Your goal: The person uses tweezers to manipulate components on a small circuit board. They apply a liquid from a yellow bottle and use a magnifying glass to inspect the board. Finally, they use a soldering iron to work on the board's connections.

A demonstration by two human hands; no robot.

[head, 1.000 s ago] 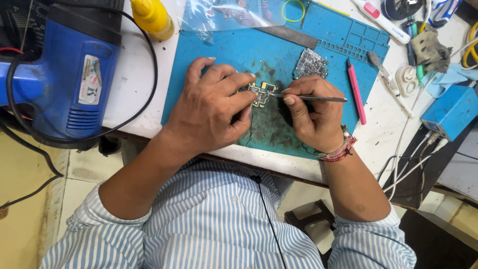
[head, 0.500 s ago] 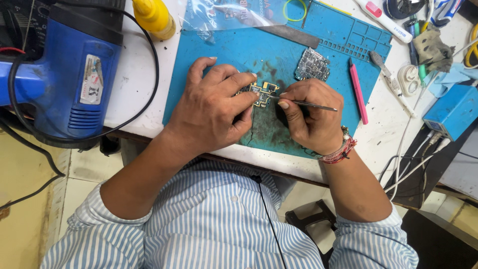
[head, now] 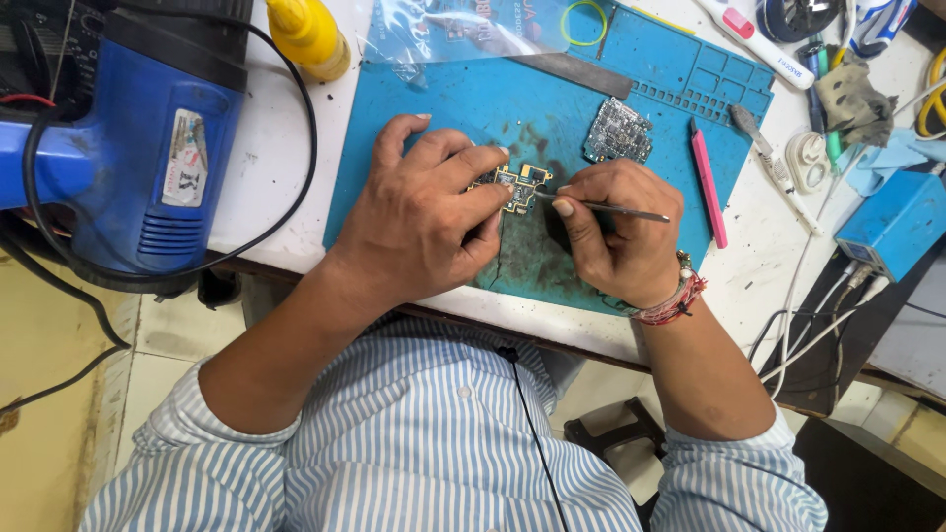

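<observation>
A circuit board (head: 519, 185) lay on the mat (head: 414, 108), between both hands; a heat gun (head: 148, 148) sat left.

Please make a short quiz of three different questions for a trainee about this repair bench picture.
1. True or false: the left hand holds the small circuit board down on the blue mat.
2. Which thing is in the grip of the right hand? A) the pink tool B) a thin metal probe C) the yellow bottle
3. Fill in: the second, silver-coloured board lies on the mat, ____ from both hands.

Key
1. True.
2. B: the thin metal probe is pinched between the fingers, its tip at the small circuit board; the pink tool and the yellow bottle lie untouched.
3. Apart.
</observation>
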